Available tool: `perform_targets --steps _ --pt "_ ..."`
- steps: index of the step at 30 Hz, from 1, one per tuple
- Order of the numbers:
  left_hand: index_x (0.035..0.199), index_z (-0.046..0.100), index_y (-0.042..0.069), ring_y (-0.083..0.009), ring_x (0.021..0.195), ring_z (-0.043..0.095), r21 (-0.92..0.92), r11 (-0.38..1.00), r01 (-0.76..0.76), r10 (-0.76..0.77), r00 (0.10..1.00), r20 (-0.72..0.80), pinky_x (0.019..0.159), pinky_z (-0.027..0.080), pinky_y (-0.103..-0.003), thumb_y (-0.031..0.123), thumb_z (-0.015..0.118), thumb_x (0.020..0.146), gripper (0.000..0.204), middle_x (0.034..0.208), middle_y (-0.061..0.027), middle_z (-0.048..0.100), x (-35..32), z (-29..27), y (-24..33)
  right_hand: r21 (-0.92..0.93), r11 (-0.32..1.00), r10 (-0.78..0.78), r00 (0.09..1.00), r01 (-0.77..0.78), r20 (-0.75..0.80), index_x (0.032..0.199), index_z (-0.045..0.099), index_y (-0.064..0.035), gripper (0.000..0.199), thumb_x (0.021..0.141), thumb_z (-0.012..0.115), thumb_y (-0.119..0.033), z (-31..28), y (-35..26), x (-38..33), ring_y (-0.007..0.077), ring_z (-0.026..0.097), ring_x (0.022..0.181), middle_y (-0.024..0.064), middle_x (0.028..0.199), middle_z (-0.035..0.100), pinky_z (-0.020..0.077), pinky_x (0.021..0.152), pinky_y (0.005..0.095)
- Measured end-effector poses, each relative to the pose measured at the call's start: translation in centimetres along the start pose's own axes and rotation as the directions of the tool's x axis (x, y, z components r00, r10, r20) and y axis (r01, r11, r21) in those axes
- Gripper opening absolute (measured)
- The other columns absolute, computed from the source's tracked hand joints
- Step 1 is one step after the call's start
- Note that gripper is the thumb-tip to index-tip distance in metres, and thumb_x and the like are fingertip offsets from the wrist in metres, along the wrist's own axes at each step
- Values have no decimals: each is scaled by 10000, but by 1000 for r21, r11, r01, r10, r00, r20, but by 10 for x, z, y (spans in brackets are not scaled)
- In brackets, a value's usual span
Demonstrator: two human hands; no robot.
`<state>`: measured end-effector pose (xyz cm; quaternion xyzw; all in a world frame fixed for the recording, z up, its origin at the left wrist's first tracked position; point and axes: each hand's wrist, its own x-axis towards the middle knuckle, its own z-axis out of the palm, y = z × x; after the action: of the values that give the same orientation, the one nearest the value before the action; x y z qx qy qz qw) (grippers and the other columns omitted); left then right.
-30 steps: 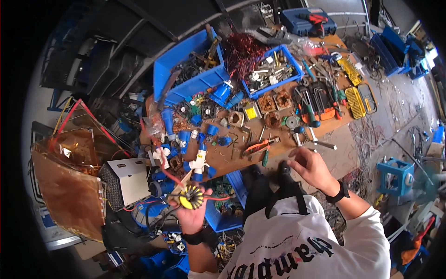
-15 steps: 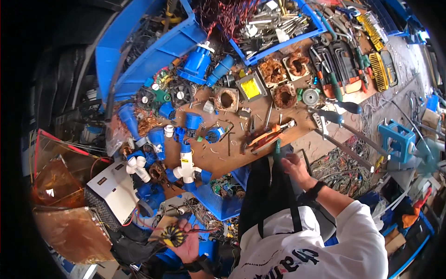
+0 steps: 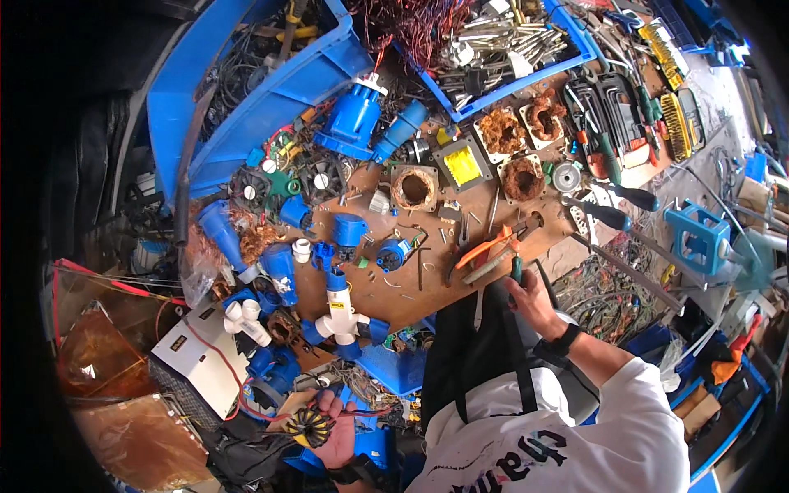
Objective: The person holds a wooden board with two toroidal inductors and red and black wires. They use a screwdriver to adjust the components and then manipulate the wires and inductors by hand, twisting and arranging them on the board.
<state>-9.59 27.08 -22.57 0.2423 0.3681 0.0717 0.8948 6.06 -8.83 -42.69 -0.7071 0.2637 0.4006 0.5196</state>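
Clearly, left hand point(image 3: 338, 440) clasps a coil point(image 3: 310, 428) — right hand point(image 3: 532, 303) pinches a green handle point(image 3: 516, 267), its axis running fore-and-aft.

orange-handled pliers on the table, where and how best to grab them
Probably by the orange handle, from above and the near table edge, right hand being closest: the pliers lie with metal head pointing right and away, handle end towards the left.

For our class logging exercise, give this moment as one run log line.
left hand: holds yellow-black coil; right hand: at green-handled tool, grip unclear; nearby: orange-handled pliers on table
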Motion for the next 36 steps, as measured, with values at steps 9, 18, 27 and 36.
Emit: perform_targets --steps 9,18,27,36 --pt "1184 645 97 -161 960 517 -39 999 32 -26 991 130 952 356 -426 357 644 931 363 1053 -13 509 15 28 6 213 960 172 983 -181 58 1189 601 -10 447 994 551 -408 -33 -73 -49 177 629 699 52 908 558 559 607 325" --pt "1193 645 82 -183 970 525 -68 997 29 -16 981 193 951 361 -437 480 667 902 493 1057 -31 504 18 51 0 216 958 153 973 -189 171 1165 620 -26 348 1007 546 -327 -60 -57 -62 147 586 651 34 827 562 527 567 303" --pt "1225 586 125 -220 976 516 49 998 -39 24 961 274 905 395 -462 681 687 802 706 1119 -51 516 -3 106 -16 -118 894 -423 901 433 97 1263 541 3 362 948 645 -140 -75 -140 -197 159 608 845 79 921 653 499 751 305" --pt "1400 484 110 -281 1036 592 49 972 -230 180 860 478 872 487 -512 611 685 856 766 1168 -112 577 -54 217 -26 -197 332 -836 384 923 392 1121 673 -30 299 834 736 -85 -167 -277 -376 200 720 765 106 931 732 556 672 307"
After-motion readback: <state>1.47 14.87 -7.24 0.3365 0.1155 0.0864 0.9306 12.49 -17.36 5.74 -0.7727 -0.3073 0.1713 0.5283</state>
